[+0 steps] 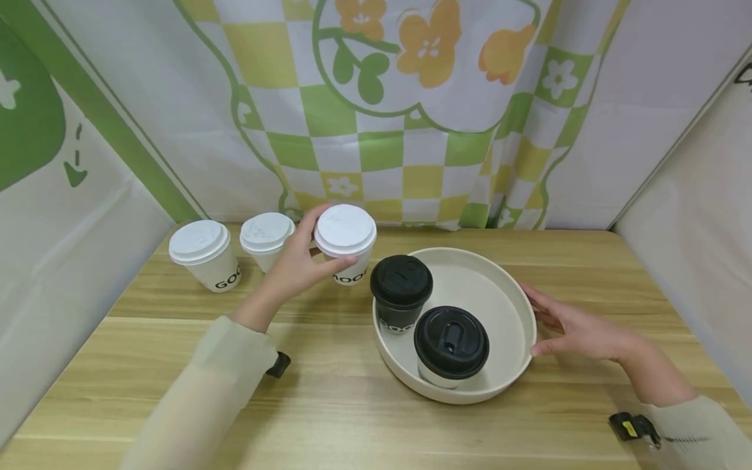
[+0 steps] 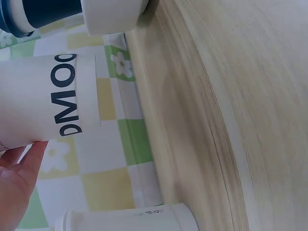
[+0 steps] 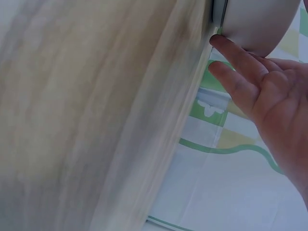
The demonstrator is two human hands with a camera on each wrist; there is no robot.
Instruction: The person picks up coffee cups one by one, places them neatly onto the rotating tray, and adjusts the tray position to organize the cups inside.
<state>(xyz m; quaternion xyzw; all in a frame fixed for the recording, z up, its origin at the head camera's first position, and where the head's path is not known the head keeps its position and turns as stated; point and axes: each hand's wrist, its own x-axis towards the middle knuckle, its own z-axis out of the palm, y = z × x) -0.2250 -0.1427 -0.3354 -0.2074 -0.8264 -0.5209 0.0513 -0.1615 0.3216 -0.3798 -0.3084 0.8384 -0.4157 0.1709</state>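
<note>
The white-lidded cup sits between the left hand's thumb and fingers, raised off the surface, left of the round tray; its print shows "MOO"; the leftmost cup shows "GO"; the left hand clamps its cup; the right hand, fingers extended, touches the tray's outer side.

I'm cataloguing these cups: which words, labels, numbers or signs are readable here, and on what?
"GO", then an unclear letter: leftmost white-lidded cup.
"DMOO", end letters partly cut off: held cup in the left hand.
"OO", neighbouring letters unclear: black-lidded cup at the left side of the tray.
Dashed arrow pointing down: left fabric wall.
Too small to read: fine print on the held cup; marks on the lowest cup, left wrist view.
</note>
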